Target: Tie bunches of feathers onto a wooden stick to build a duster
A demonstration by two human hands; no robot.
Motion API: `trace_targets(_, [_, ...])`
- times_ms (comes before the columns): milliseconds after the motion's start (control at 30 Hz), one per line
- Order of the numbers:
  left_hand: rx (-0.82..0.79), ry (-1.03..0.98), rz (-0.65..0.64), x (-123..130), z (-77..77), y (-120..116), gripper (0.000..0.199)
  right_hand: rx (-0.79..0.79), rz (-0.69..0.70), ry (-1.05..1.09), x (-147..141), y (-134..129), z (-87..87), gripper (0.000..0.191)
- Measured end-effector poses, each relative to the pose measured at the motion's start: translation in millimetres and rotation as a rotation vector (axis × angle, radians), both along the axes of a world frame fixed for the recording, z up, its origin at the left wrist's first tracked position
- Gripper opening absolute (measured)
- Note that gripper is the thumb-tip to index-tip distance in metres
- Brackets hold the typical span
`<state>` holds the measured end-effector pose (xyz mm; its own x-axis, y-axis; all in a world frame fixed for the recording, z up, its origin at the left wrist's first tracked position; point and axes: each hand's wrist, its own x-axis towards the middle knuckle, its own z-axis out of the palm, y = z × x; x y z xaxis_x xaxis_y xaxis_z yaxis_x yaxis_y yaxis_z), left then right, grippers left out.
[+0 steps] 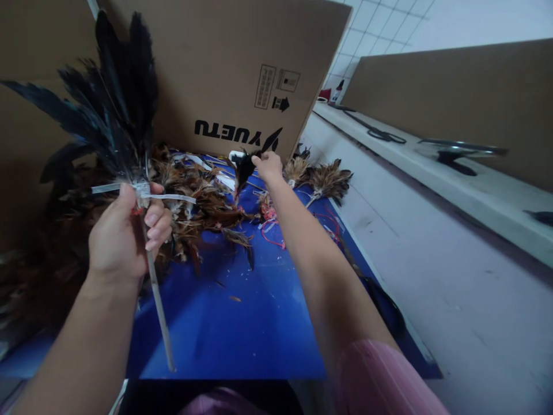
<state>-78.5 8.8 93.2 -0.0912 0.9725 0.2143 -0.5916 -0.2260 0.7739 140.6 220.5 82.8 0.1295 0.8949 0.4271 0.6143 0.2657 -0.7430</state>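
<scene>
- Left hand closes round the stick, near left; black feathers are bound on, the white strip apparently untrimmed.
- Right hand, far side: fingertips together at a dark tuft; grip uncertain.
- Brown feathers, left, lie unattached.

Blue flat-topped table, lg brown printed-cardboard sheet upright behind; low white ledge-topped wall on R; white sq.-tiled wall w/ dark grout beyond; dim light.

Blue tabletop: brown feathers heaped along left and across far middle; tangled pinkish-red string beside; tan-brown feather bundles near far right edge; small feather scrap toward front.
</scene>
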Motion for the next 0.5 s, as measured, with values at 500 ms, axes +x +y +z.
trace_targets(500, [-0.145, 0.053, -0.139, 10.6, -11.8, 8.3, 0.025, -0.283, 0.557, -0.638, -14.4, -115.6, -51.1, 0.014])
